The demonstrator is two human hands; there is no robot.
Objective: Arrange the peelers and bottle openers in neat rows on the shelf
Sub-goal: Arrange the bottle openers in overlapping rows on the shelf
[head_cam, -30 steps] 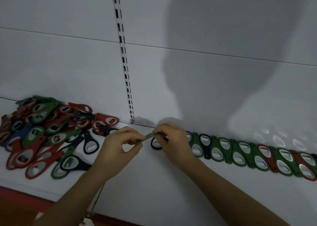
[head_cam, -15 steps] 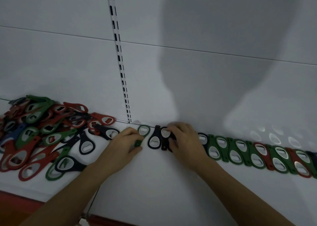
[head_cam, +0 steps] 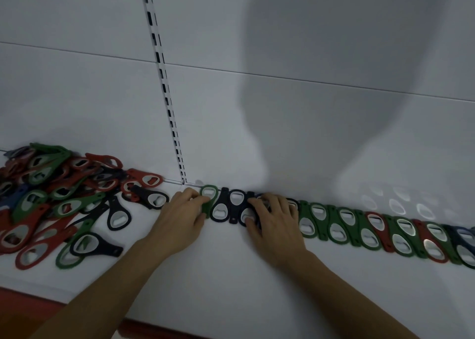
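Note:
A row of bottle openers [head_cam: 359, 225], green, red and dark, lies head to tail along the back of the white shelf [head_cam: 231, 274]. At its left end lies a green opener [head_cam: 208, 197], and my left hand [head_cam: 180, 215] pinches its lower handle. Beside it sit two black openers [head_cam: 226, 209]. My right hand [head_cam: 272, 218] rests with spread fingers on the dark openers just right of them, pressing them flat. A loose pile of openers [head_cam: 51, 200] in red, green, black and blue covers the shelf's left part.
A white slotted upright [head_cam: 167, 102] runs up the back panel above the row's left end. The shelf's red front edge [head_cam: 144, 329] shows at the bottom. Bare shelf surface lies in front of the row.
The green opener, held in the air between both hands a second ago, now lies at the row's left end. My right hand has come down flat on the neighbouring dark openers.

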